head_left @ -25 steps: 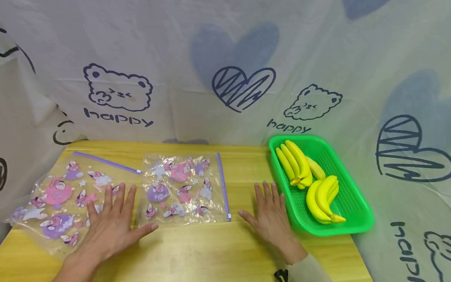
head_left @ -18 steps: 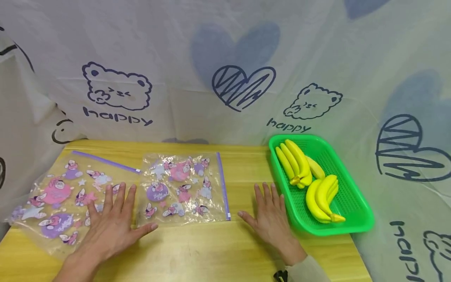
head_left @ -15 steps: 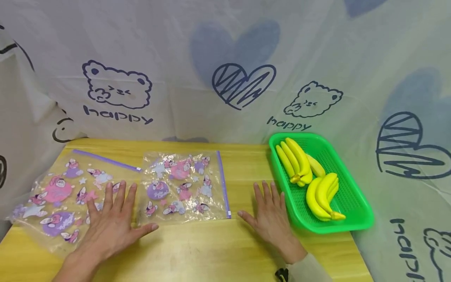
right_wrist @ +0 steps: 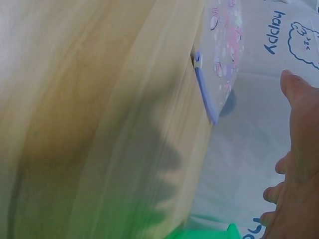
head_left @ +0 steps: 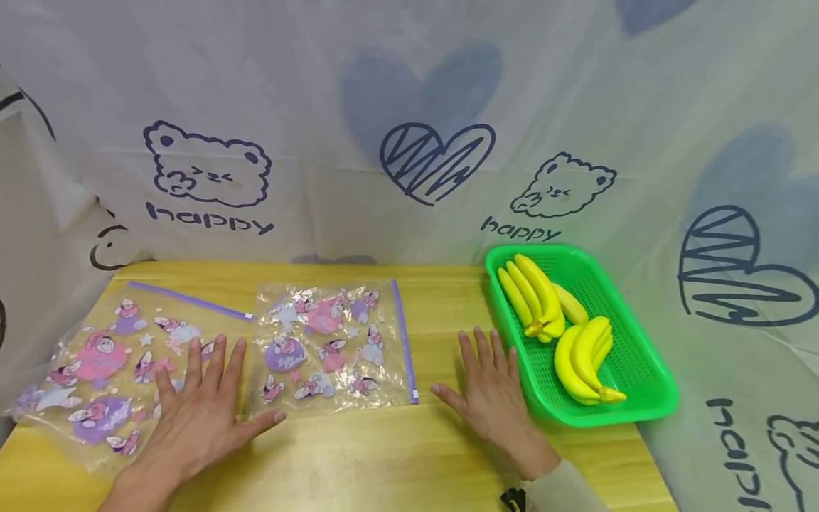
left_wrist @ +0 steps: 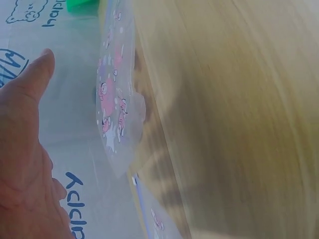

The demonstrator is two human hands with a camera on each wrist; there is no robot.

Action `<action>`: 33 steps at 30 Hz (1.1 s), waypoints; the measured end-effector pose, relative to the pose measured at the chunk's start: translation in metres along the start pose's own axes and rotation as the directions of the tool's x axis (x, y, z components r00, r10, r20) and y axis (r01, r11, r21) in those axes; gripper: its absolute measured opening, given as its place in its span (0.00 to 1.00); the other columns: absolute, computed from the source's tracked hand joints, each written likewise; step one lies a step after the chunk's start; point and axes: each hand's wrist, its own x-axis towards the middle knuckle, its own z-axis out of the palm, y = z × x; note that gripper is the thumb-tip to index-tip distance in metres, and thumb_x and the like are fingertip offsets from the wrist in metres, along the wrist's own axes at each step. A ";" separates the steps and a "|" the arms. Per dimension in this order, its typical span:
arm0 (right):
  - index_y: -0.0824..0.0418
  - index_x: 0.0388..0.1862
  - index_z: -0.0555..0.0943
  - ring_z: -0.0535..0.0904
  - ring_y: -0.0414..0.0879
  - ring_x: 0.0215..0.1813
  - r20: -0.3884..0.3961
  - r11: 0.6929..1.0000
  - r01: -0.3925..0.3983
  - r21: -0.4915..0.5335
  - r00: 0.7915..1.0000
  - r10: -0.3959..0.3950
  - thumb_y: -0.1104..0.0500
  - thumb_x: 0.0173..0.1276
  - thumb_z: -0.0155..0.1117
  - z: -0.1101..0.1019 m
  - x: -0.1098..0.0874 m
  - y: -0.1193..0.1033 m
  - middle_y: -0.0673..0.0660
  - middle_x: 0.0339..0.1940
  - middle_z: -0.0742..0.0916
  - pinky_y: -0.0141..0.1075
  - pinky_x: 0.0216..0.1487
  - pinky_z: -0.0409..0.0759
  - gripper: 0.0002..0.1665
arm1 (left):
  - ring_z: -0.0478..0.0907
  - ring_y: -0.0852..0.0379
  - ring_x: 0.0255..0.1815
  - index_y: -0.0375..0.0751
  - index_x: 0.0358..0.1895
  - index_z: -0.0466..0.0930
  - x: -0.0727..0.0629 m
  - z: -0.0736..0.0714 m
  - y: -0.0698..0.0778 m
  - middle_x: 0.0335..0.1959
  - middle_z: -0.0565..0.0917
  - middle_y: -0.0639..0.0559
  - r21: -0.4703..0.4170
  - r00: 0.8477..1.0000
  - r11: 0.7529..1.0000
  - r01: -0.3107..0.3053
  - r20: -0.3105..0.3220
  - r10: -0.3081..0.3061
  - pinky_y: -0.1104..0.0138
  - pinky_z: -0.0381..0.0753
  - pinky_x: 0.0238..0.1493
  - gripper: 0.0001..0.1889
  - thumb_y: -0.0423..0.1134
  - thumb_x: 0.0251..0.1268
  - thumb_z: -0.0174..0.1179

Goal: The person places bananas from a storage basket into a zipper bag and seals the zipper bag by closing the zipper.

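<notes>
My left hand (head_left: 201, 412) is held palm down with fingers spread, over the right part of a clear zip bag (head_left: 102, 355) printed in pink and purple. A second printed zip bag (head_left: 326, 348) lies flat between the hands, its purple slider strip facing right. My right hand (head_left: 493, 398), also palm down with straight fingers, is just left of a green basket (head_left: 652, 370). Both wrist views show a gap between the palms and the table. Inside the basket are two bunches of yellow bananas (head_left: 537, 295), (head_left: 584, 359) and a single banana (head_left: 569, 304) partly hidden behind one bunch.
Everything lies on a yellow wood-grain table (head_left: 345, 455). A pale cloth (head_left: 333, 107) with bears and hearts hangs behind it and down the right side. A dark band (head_left: 513, 499) sits at the right wrist by the sleeve (head_left: 563, 491).
The head view has shifted very slightly. Both hands, the bags and the basket keep their places.
</notes>
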 end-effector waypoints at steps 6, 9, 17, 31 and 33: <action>0.59 0.86 0.58 0.46 0.68 0.87 -0.005 1.000 0.003 -0.018 1.000 -0.003 0.23 0.69 0.59 0.002 0.002 0.003 0.69 0.85 0.62 0.72 0.79 0.50 0.61 | 0.22 0.21 0.82 0.38 0.87 0.38 0.004 0.002 -0.002 0.85 0.38 0.26 0.000 1.000 1.000 0.003 0.004 -0.003 0.25 0.11 0.65 0.66 0.83 0.61 0.53; 0.59 0.86 0.58 0.46 0.68 0.87 -0.010 1.000 0.006 -0.016 1.000 -0.006 0.23 0.69 0.59 0.003 0.003 0.003 0.69 0.85 0.63 0.72 0.79 0.51 0.61 | 0.23 0.20 0.81 0.39 0.87 0.37 0.005 0.001 -0.003 0.85 0.38 0.26 0.004 1.000 1.000 0.006 0.006 -0.006 0.26 0.09 0.65 0.65 0.82 0.61 0.54; 0.60 0.86 0.57 0.47 0.68 0.87 -0.006 1.000 0.004 -0.001 1.000 -0.004 0.23 0.69 0.59 0.003 0.007 0.001 0.68 0.85 0.61 0.72 0.79 0.50 0.61 | 0.24 0.19 0.82 0.40 0.87 0.35 0.005 0.000 -0.005 0.85 0.34 0.28 -0.011 0.999 1.000 0.024 0.022 -0.024 0.26 0.10 0.65 0.65 0.81 0.62 0.54; 0.59 0.87 0.54 0.47 0.68 0.87 -0.008 1.000 0.003 -0.008 1.000 -0.003 0.20 0.68 0.56 -0.002 0.008 -0.006 0.67 0.87 0.57 0.74 0.78 0.48 0.64 | 0.19 0.23 0.81 0.45 0.87 0.32 0.003 -0.003 -0.003 0.85 0.30 0.32 -0.022 1.000 1.000 0.022 0.001 -0.022 0.24 0.13 0.65 0.64 0.81 0.63 0.54; 0.59 0.88 0.52 0.45 0.68 0.87 0.001 1.000 -0.003 -0.006 1.000 0.003 0.20 0.68 0.56 -0.001 0.007 -0.006 0.67 0.87 0.56 0.75 0.78 0.46 0.64 | 0.20 0.22 0.81 0.45 0.87 0.32 0.003 -0.002 -0.003 0.85 0.31 0.32 -0.014 1.000 1.000 0.019 -0.003 -0.019 0.23 0.15 0.65 0.65 0.81 0.62 0.54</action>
